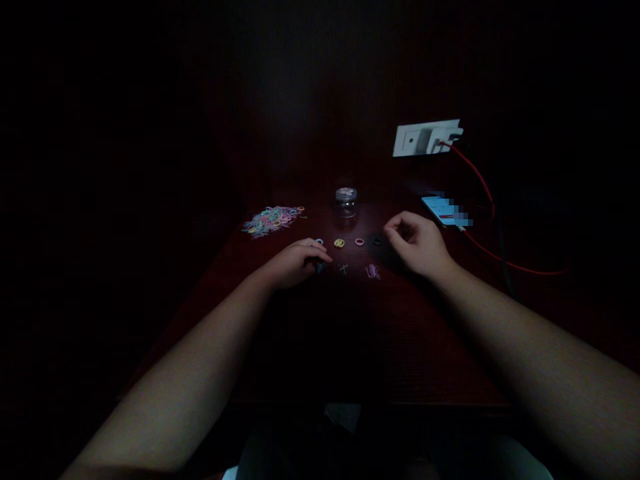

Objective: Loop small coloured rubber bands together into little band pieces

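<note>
Bench (400,347): dark red-brown, dimly lit. Left hand (296,261): extended over the left end of two rows of small bands, fingers loosely spread and released; contact with the bands below cannot be confirmed. Right hand (421,245): at the right end of the far row, thumb and forefinger brought together; whether anything is grasped between them cannot be told.

Far row, left to right: blue ring (319,241), partly covered by the left hand; overlapping yellow rings (339,243); pink ring (359,242); dark ring (377,241), nearest the right hand. Near row: blue bands (320,268) just beside the left fingers, crossed pale bands (343,269), and a small purple heap (373,271).

Far left: a loose mixed-colour pile (274,221). Far centre: clear lidded jar (346,203), upright. Far right: lit phone (443,209), partly blurred, near the right hand; beyond it, a wall socket (411,140) with a red cable (473,165).
</note>
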### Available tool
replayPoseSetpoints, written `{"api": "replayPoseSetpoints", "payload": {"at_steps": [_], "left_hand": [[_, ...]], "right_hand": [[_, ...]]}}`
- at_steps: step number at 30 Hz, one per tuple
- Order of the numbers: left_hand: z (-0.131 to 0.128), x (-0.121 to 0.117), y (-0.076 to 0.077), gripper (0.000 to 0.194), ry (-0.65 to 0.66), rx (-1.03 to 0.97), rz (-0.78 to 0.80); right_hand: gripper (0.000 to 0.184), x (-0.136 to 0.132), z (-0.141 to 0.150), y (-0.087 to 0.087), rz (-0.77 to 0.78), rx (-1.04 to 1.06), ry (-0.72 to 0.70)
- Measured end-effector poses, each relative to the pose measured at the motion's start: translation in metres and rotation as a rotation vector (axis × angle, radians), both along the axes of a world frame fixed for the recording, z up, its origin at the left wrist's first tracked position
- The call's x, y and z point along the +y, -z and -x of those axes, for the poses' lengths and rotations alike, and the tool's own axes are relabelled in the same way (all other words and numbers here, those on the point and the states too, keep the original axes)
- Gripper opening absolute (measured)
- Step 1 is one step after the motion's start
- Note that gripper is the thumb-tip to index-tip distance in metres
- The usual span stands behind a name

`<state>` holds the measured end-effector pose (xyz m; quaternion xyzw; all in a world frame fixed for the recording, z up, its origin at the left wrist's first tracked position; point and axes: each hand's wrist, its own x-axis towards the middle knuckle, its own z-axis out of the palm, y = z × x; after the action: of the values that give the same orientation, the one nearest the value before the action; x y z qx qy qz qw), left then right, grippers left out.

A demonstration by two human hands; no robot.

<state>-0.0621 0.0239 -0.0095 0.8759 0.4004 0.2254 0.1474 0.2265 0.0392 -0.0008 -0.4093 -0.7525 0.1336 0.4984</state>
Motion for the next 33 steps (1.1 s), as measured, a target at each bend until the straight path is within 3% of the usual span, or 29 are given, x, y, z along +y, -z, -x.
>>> {"api": "replayPoseSetpoints", "payload": {"at_steps": [12, 19, 29, 33], "left_hand": [[0.0012, 0.0026, 0.0014, 0.018, 0.019, 0.051, -0.002], [0.002, 0.0024, 0.0003, 0.02, 0.015, 0.046, -0.023], [0.0035, 0.0031, 0.002, 0.039, 0.038, 0.007, -0.054], [0.004, 0.0024, 0.0012, 0.032, 0.035, 0.035, -0.028]], "right_hand": [[0.007, -0.0034, 0.002, -0.0032, 0.012, -0.018, 0.003], [0.009, -0.0018, 0.0015, -0.0016, 0.013, -0.014, -0.001], [0.01, -0.0018, 0.0004, -0.0023, 0.008, -0.013, 0.001], [0.01, -0.0015, 0.0005, -0.0019, 0.008, -0.01, -0.001]]}}
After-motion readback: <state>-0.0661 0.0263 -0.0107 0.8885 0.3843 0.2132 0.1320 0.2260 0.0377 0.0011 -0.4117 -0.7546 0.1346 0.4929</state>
